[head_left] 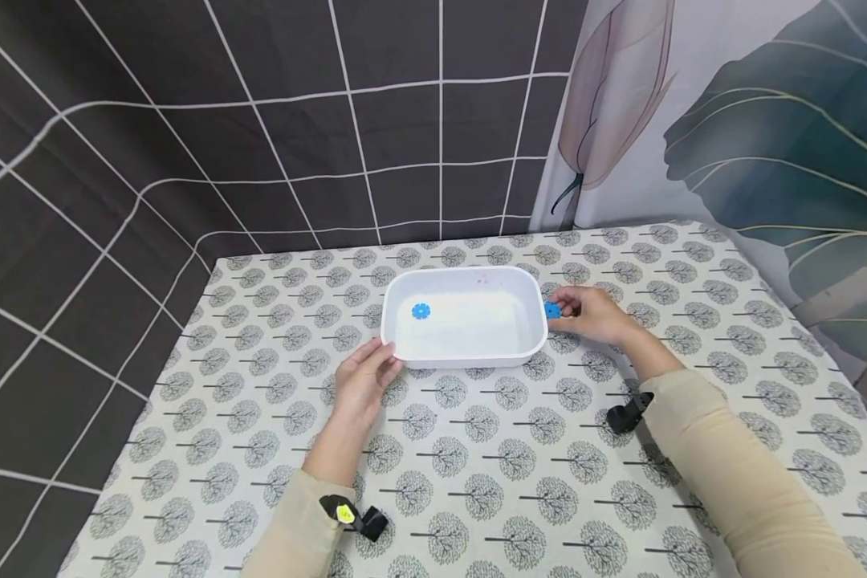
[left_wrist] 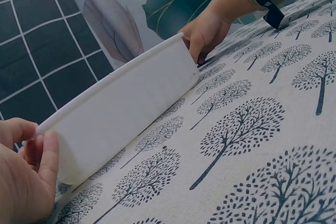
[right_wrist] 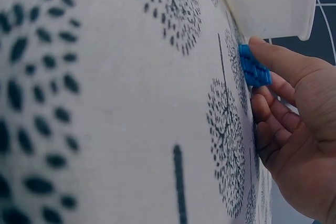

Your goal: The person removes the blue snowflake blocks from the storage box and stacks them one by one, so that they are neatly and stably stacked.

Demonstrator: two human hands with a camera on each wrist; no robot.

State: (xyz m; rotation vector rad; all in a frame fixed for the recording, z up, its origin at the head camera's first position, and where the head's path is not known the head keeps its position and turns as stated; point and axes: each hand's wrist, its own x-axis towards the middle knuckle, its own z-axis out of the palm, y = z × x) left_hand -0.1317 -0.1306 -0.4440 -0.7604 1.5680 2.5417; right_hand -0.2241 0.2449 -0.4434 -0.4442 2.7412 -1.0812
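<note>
A white rectangular plastic basin (head_left: 470, 361) sits on the patterned cloth, one blue notched disc (head_left: 421, 311) lying flat inside near its left end. At the front left corner my left hand (head_left: 361, 377) grips the basin, thumb at the rim and fingers against the outer wall; the left wrist view shows this hand (left_wrist: 29, 166) close by. Just outside the basin's right end, my right hand (head_left: 588, 311) pinches a small stack of blue notched discs (right_wrist: 254, 66) between thumb and fingers, low over the cloth. The rest of that hand's fingers are loosely curled.
The table is covered by a white cloth (head_left: 448, 466) printed with trees. A dark curtain with white grid lines (head_left: 397, 128) hangs behind and at the left, and a leaf-patterned curtain (head_left: 766, 144) at the right. Each wrist carries a black camera (head_left: 627, 413).
</note>
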